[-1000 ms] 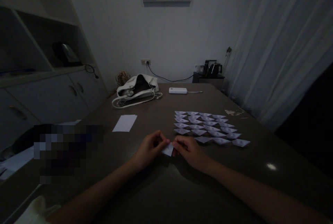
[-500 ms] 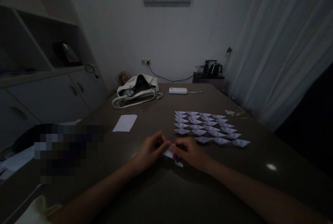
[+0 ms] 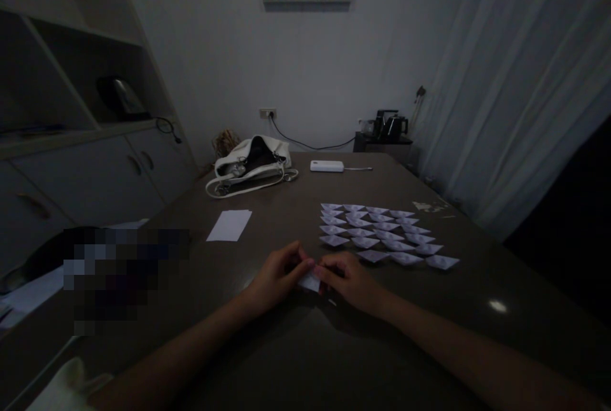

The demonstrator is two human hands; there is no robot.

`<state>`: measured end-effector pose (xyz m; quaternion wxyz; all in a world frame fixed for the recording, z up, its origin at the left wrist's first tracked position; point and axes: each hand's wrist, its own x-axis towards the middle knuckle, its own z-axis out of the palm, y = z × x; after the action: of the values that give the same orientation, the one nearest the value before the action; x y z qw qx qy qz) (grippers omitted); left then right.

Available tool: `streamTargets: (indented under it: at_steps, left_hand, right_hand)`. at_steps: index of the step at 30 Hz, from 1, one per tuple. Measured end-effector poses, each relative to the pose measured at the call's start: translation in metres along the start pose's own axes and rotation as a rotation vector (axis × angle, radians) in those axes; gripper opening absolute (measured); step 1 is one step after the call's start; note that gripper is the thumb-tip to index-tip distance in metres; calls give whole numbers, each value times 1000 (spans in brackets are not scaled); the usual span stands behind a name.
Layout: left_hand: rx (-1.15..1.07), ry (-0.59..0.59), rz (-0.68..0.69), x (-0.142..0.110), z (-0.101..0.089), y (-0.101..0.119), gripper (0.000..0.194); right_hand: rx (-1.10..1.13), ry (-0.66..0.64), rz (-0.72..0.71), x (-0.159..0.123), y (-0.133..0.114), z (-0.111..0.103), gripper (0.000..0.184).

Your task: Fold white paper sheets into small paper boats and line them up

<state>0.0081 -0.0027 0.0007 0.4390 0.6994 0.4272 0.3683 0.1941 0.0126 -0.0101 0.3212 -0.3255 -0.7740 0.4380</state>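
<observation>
A small folded piece of white paper is pinched between both hands, low over the dark table. My left hand holds its left side, thumb on top and fingers curled behind. My right hand grips the right side with thumb and bent fingers, hiding part of the folds. Just beyond my right hand, folded paper boats stand in several rows. To the left of my left hand lies a stack of white paper sheets.
At the far side of the table are a white handbag and a white power bank with a short cable. Paper scraps lie near the right edge. A blurred-out patch covers things at the left edge.
Both hands stay almost in place. The paper between them has turned slightly and shows a broader face; the white bit beneath my right hand shows less.
</observation>
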Motion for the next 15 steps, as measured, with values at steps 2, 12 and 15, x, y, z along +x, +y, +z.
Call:
streamTargets:
  at_steps: [2, 12, 15]
  left_hand:
    - [40, -7, 0, 0, -1, 0, 29]
    - [259, -100, 99, -2, -4, 11, 39]
    - [214, -167, 81, -3, -4, 11, 41]
  right_hand:
    - [-9, -4, -1, 0, 0, 0, 41]
    - [98, 127, 56, 1, 0, 0, 35]
    - [136, 154, 41, 2, 1, 0, 35]
